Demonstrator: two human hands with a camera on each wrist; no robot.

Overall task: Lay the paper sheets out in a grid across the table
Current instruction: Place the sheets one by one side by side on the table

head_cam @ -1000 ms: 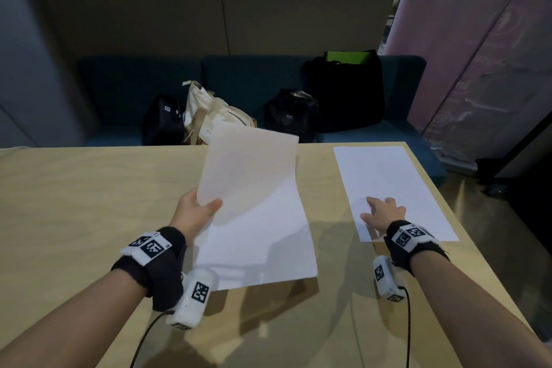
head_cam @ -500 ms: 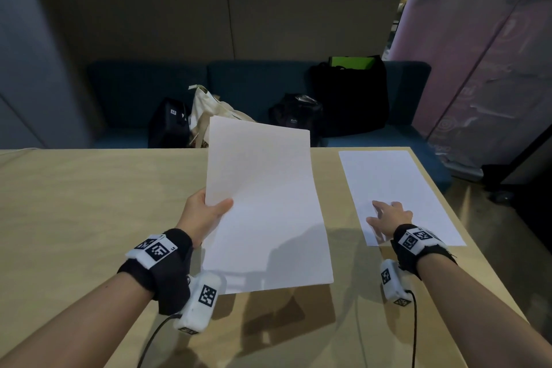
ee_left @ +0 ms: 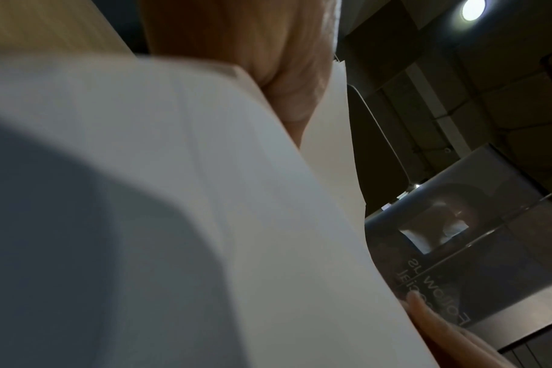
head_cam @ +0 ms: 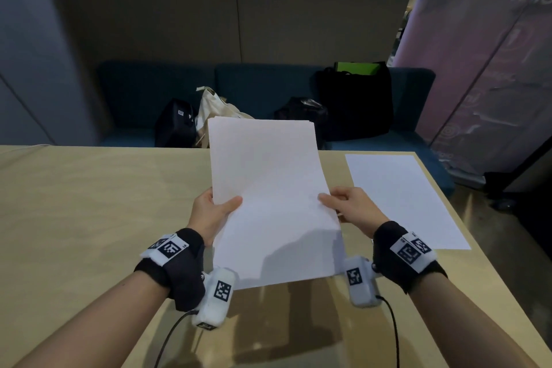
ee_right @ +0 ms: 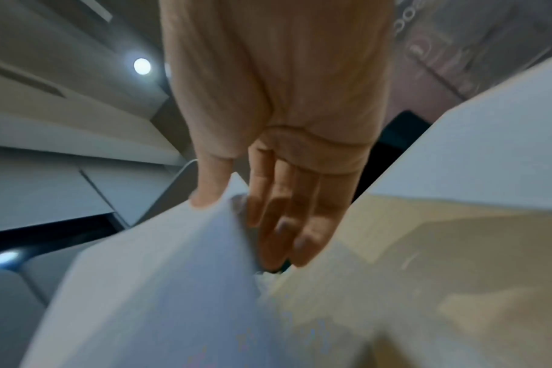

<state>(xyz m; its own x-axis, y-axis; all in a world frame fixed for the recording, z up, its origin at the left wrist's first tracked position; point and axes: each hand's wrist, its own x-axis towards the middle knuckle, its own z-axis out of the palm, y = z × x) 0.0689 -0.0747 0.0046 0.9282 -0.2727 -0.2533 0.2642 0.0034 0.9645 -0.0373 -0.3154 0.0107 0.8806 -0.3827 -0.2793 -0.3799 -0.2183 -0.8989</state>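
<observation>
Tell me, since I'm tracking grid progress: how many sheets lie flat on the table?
1: a single sheet lies at the table's far right corner. The rest remain in the stack held above the table by the left hand and right hand.

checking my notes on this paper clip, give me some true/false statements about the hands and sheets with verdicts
1. Both hands hold the paper stack. True: the left hand grips its left edge, the right hand pinches its right edge.
2. One single sheet lies flat on the table. True.
3. That sheet lies at the table's left side. False: it lies at the far right.
4. The right hand presses on the lying sheet. False: it is on the stack.
5. The stack lies flat on the table. False: it is held tilted up.
</observation>
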